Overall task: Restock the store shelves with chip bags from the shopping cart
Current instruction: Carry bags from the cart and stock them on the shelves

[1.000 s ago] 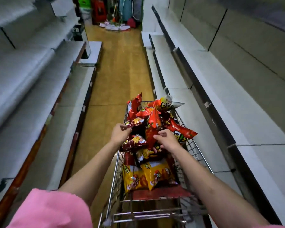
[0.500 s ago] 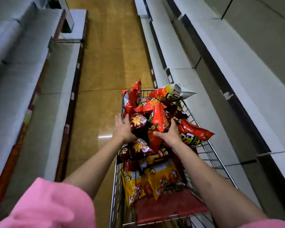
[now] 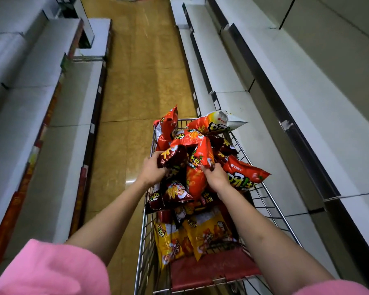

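- Lower left corner of the frame: a pink sleeve [image 3: 49, 271]; both bare forearms reach up the frame into the shopping cart [image 3: 271, 201], which fills the lower middle.
- Nearest in the cart, just above its red seat flap [image 3: 211, 271], lie two yellow chip bags [image 3: 192, 239] with writing too small to read.
- Above them, a dark maroon bag [image 3: 173, 193] rests at the cart's left edge, printed with yellow Korean lettering.
- At frame centre the left hand [image 3: 152, 169] grips another dark maroon chip bag [image 3: 173, 156], fingers curled on its left edge.
- Just right, the right hand [image 3: 214, 175] pinches the lower edge of a bright red chip bag [image 3: 198, 150].
- A red bag [image 3: 245, 174] with large black Korean letters overhangs the right rim.
- Farther up, an orange-and-white bag [image 3: 217, 123] tops the heap.
- Grey shelves [image 3: 232, 67] run along the right side, and more shelves [image 3: 19, 103] along the left, with tan floor [image 3: 141, 60] between.
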`<state>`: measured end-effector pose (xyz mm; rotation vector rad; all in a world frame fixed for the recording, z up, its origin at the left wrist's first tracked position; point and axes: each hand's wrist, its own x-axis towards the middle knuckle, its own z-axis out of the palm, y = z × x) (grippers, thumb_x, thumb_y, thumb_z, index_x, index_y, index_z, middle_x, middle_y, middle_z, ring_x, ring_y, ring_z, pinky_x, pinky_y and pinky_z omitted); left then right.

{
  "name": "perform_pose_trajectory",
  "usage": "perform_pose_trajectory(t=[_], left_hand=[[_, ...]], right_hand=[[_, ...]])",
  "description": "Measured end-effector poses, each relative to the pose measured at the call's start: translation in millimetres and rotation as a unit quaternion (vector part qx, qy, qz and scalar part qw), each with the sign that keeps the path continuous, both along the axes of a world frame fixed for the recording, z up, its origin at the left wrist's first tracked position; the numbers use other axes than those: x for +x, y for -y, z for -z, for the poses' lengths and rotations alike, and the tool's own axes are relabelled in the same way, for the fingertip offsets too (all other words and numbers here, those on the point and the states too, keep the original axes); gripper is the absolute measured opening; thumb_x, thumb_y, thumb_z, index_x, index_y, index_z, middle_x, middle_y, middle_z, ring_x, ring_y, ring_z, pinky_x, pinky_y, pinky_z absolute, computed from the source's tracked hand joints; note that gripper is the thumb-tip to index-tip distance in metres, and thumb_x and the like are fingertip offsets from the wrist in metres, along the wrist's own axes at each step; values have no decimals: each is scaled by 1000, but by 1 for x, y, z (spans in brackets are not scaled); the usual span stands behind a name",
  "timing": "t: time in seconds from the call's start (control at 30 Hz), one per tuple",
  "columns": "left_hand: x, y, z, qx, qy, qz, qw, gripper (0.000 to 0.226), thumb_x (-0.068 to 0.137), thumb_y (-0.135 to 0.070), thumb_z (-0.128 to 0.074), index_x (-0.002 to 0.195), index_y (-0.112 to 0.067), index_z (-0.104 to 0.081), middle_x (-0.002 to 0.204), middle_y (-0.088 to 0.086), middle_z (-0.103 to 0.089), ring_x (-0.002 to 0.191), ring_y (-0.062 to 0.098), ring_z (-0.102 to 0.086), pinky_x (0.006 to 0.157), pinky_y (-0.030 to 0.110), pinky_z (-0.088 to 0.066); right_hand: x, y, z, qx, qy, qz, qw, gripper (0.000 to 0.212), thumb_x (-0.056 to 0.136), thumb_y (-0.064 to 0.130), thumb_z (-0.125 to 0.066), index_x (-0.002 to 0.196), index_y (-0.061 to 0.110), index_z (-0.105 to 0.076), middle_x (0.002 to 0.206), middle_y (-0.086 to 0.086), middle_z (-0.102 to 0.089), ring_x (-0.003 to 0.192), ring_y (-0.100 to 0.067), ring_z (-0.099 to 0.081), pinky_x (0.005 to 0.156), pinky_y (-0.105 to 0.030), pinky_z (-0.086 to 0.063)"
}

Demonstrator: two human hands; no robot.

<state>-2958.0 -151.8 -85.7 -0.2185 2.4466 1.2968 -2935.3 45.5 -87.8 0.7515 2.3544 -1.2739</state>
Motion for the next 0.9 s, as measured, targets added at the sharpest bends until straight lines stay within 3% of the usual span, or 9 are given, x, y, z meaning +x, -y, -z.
perform_pose_trajectory(t=[0.1,0.2,0.27,0.37,0.57,0.7,0.77,0.8,0.9], left_hand=[[16,-2,-23,170,50,-86,980,55,82,-1,-68,129,-13,-44,105,9,-60,94,26,-61,78,37,-53],[34,-9,-41,259,73,-94,959,57,79,2,-69,126,-15,-42,112,19,-60,95,33,-61,81,43,-49],[44,-15,-52,287,74,-84,951,60,77,8,-67,126,-16,-40,115,23,-59,98,36,-61,86,47,-49],[66,-25,-76,320,73,-60,943,65,72,12,-67,124,-15,-38,109,20,-59,91,30,-60,74,38,-51],[105,-49,-109,351,92,38,931,90,43,-18,-83,122,-26,-40,119,12,-56,103,31,-61,80,40,-51],[137,-77,-143,404,95,-4,910,37,75,-49,-69,92,-19,-57,104,3,-58,84,20,-55,68,33,-46],[152,-88,-154,379,72,-41,922,47,90,-59,-42,72,-18,-57,77,0,-63,74,20,-54,61,29,-44],[159,-94,-156,359,52,-57,930,50,94,-58,-35,76,-19,-61,75,-1,-65,75,19,-56,62,28,-44],[186,-100,-167,325,25,-87,941,58,94,-57,-36,122,-12,-58,117,5,-62,101,26,-58,86,35,-46]], right_hand=[[11,-2,-17,-22,-18,1,1000,49,94,42,-55,128,9,-43,131,-10,-54,116,-30,-53,91,-34,-43],[26,-7,-35,-41,-46,23,998,44,89,47,-59,117,16,-45,117,-7,-57,101,-25,-54,86,-33,-44],[32,-13,-48,-41,-59,45,996,43,87,50,-60,112,18,-45,110,-6,-57,100,-26,-54,84,-32,-43],[51,-29,-76,-54,-103,94,989,45,86,51,-59,110,16,-46,108,-7,-55,102,-27,-53,81,-32,-40],[99,-55,-113,-143,-143,165,965,52,84,54,-59,115,17,-39,109,-9,-53,96,-26,-53,85,-35,-46],[137,-74,-134,-172,-164,179,955,51,82,57,-60,109,20,-37,103,-8,-56,89,-23,-55,86,-44,-49],[153,-80,-146,-205,-169,168,949,53,83,57,-60,112,21,-37,97,-4,-54,83,-20,-54,83,-51,-50],[161,-82,-154,-216,-171,155,949,53,83,57,-60,114,21,-36,98,-3,-53,84,-20,-54,84,-53,-49],[181,-83,-173,-229,-181,116,949,60,80,58,-61,121,23,-36,112,-8,-55,90,-22,-55,88,-53,-48]])
